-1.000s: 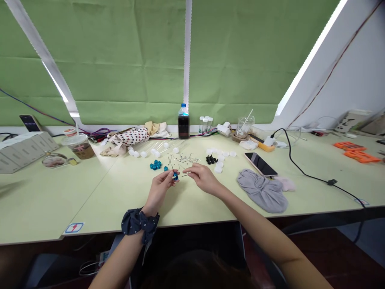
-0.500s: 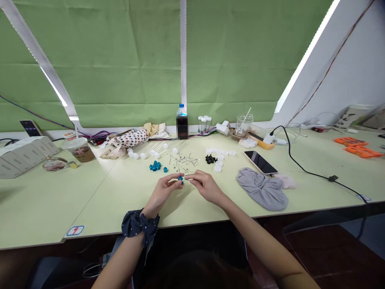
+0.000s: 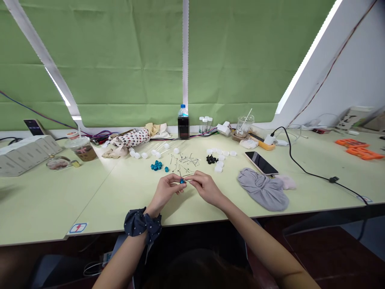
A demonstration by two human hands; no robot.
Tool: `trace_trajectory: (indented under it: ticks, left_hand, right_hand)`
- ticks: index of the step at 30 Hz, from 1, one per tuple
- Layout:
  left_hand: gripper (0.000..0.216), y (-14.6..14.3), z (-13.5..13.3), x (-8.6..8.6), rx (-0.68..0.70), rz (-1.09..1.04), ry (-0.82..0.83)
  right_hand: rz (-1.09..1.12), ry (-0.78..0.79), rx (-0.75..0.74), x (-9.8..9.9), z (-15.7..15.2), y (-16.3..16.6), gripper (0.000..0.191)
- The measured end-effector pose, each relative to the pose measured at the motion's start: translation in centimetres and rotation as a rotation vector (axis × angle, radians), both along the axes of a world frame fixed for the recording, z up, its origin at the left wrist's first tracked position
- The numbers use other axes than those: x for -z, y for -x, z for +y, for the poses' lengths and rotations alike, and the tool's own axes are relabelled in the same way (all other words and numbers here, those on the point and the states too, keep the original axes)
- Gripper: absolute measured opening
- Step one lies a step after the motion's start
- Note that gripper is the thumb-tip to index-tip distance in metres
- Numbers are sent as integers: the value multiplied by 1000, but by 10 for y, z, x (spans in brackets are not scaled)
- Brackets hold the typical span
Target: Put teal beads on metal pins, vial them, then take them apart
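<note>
Between the thumb and fingers of my left hand (image 3: pixel 167 188) is a small shiny blue bead-like piece (image 3: pixel 182 181). My right hand (image 3: pixel 206 186) pinches a thin metal pin (image 3: pixel 189 175) whose tip end is close to the blue piece; whether it goes inside I cannot tell. Just beyond my hands lie scattered metal pins (image 3: pixel 188 159). A cluster of blue pieces (image 3: pixel 156 165) and a single blue piece (image 3: pixel 166 169) rest to the left of the pins. Small black pieces (image 3: pixel 212 159) lie to the right, beside white caps (image 3: pixel 220 163).
A phone (image 3: pixel 261 163) and a grey cloth (image 3: pixel 262 189) lie on the right. Capped vials (image 3: pixel 205 124), a bottle (image 3: pixel 183 122) and a plastic cup (image 3: pixel 244 125) stand at the back. A black cable (image 3: pixel 309 170) crosses the right side. A drink cup (image 3: pixel 83 149) stands left.
My left hand has turned slightly, and its lower fingers now show below the blue piece. The right hand stays close to it. The whole view has shifted a little.
</note>
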State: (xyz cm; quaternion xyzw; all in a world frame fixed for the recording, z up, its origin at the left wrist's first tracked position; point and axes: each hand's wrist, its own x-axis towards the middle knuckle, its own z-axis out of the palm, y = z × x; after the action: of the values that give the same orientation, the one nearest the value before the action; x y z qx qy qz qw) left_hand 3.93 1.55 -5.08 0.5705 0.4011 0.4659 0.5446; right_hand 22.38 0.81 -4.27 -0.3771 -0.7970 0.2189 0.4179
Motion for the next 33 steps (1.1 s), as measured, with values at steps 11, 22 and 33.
trace_trajectory:
  ticks: [11,22,33]
  left_hand:
    - [35,-2,-2,1,-33,-5,4]
    - [37,-3,-2,5,-64,34,-22]
    - [33,-5,-5,-2,-42,46,-4]
  right_hand:
    - [-12,-1,5,4,1,0,27]
    - [-47,-18,2,1,-1,0,27]
    - [14,-11,76,3,5,-2,12]
